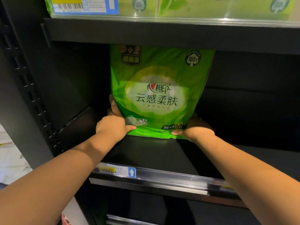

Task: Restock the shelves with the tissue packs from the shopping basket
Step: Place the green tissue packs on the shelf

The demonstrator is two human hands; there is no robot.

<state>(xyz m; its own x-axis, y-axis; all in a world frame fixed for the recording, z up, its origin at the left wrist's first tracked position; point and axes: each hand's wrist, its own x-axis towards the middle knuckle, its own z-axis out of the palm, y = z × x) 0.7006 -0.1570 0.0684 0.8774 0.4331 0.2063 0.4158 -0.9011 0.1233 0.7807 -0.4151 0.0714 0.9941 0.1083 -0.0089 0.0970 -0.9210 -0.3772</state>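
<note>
Far left there's the black slotted post of the shelving unit. Next over, the left hand has the lower left corner of the tissue pack: thumb flat across the front, fingers wrapped round the side and going behind it. Straight below that hand, a yellow price tag with a blue arrow sits in the rail on the front edge of the shelf.

The pack itself is a big green one, standing upright and facing out, set back from the front edge and roughly mid-width on that shelf. Its top nearly reaches the board above. The bottom is down at the shelf, but I can't tell if it's fully resting there.

The right hand pinches the lower right corner, thumb on the front along the bottom seam, its other fingers hidden behind the pack.

Up top, more green packs line the shelf above.
</note>
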